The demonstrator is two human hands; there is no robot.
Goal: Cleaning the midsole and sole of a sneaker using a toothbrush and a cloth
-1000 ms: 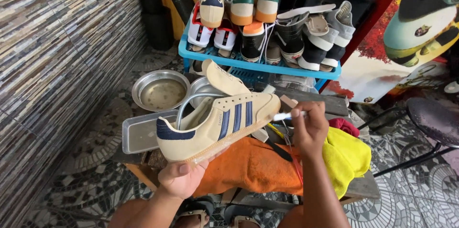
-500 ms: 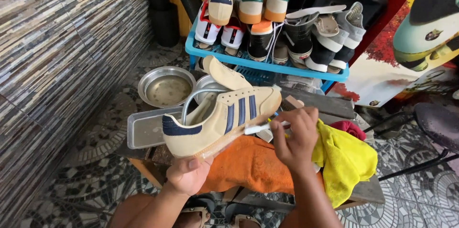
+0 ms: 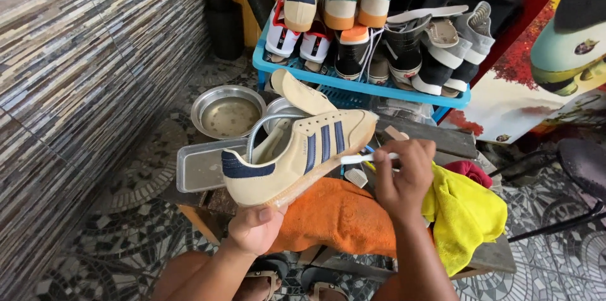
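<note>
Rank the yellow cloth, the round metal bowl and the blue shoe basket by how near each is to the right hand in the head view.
1. Yellow cloth: right beside the right hand, just to its right.
2. Round metal bowl: off to the left, beyond the shoe being held.
3. Blue shoe basket: farther back, up against the wall.

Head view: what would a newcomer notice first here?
First, the cream sneaker with navy stripes at the centre, held from below by the left hand, while the right hand puts a white brush to its side. Behind it stands a blue crate full of shoes; orange cloth lies below.
</note>
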